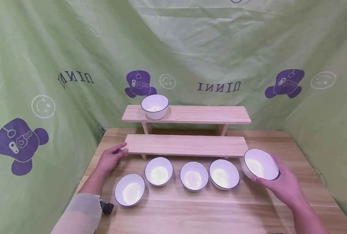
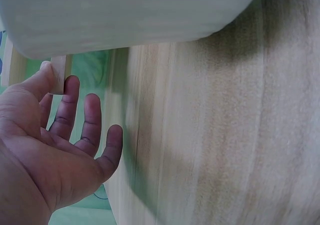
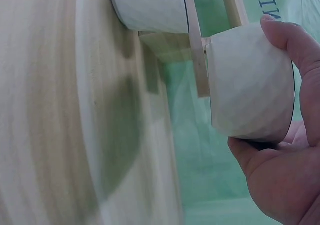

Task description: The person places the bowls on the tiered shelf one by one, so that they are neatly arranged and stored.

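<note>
In the head view my right hand (image 1: 288, 183) grips a white bowl (image 1: 259, 164) with a dark rim, tilted and raised off the table at the right end of the lower shelf. The right wrist view shows thumb and fingers spread around the faceted outside of this bowl (image 3: 252, 85). On the other side, my left hand (image 1: 111, 159) pinches the left end of the lower wooden shelf (image 1: 185, 145) between thumb and index finger. Its remaining fingers are loosely bent in the left wrist view, beside the shelf end (image 2: 59, 75).
Several matching bowls, among them a left one (image 1: 130, 190) and a middle one (image 1: 194, 176), stand in a row on the wooden table (image 1: 191, 214). Another bowl (image 1: 155, 107) sits on the upper shelf (image 1: 202, 114), left of its middle. A green printed curtain (image 1: 214, 42) hangs behind and at both sides.
</note>
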Demonstrator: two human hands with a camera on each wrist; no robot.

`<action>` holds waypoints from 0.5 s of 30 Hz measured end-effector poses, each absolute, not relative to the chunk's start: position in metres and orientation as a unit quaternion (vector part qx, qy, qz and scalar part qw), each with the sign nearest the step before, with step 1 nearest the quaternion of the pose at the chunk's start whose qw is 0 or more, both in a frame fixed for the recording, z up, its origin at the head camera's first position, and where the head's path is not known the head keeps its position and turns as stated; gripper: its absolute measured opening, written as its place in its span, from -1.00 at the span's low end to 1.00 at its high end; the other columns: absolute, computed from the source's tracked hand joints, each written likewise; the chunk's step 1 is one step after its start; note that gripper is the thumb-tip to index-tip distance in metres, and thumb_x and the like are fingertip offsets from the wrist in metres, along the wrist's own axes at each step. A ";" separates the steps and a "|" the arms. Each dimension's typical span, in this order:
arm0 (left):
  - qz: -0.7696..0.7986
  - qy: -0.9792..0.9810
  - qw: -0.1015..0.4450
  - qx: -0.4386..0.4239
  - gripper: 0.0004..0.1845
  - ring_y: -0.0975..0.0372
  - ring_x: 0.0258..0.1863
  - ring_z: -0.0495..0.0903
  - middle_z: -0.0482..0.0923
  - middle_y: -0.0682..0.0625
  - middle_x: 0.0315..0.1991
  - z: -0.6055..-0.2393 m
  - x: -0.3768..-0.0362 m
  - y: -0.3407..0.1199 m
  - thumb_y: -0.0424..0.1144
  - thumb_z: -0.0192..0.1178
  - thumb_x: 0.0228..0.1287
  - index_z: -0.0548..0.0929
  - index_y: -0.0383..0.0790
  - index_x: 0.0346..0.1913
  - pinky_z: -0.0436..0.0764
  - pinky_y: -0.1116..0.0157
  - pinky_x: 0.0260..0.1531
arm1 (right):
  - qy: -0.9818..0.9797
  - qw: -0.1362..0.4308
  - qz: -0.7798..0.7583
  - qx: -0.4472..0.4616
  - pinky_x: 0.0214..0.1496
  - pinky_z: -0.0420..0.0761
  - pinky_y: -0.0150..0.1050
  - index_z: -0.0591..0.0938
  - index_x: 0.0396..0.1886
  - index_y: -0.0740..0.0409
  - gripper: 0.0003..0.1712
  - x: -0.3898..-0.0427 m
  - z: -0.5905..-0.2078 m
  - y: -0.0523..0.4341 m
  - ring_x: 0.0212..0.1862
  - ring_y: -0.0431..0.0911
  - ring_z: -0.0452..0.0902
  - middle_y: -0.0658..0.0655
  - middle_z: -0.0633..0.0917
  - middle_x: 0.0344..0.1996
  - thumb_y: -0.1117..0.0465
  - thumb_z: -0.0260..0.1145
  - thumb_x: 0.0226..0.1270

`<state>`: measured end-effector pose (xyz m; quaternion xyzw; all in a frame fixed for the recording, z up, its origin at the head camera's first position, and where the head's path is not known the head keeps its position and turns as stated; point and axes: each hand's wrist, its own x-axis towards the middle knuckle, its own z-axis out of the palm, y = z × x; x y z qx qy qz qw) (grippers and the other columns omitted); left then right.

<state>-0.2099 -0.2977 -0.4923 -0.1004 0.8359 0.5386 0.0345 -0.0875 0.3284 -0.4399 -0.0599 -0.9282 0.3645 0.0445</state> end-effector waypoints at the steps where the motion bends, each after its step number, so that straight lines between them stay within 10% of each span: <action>1: 0.539 0.835 0.035 -0.100 -0.30 0.12 -0.12 0.60 0.61 -0.11 -0.06 -0.492 -0.210 -0.297 0.22 0.32 0.09 0.50 0.09 0.30 0.59 0.22 -0.11 | -0.928 0.046 0.365 -0.058 0.08 0.24 0.43 -0.10 0.56 0.05 0.40 -0.089 -0.439 0.328 0.26 0.50 0.17 0.54 0.18 0.37 -0.19 0.58 -0.11; 15: 0.548 0.829 0.036 -0.105 -0.31 0.06 -0.09 0.60 0.61 -0.13 -0.06 -0.491 -0.209 -0.297 0.21 0.34 0.08 0.52 0.08 0.29 0.59 0.21 -0.12 | -0.925 0.062 0.374 -0.030 0.09 0.26 0.36 -0.02 0.56 0.03 0.34 -0.108 -0.423 0.318 0.28 0.41 0.21 0.47 0.28 0.35 -0.19 0.58 -0.11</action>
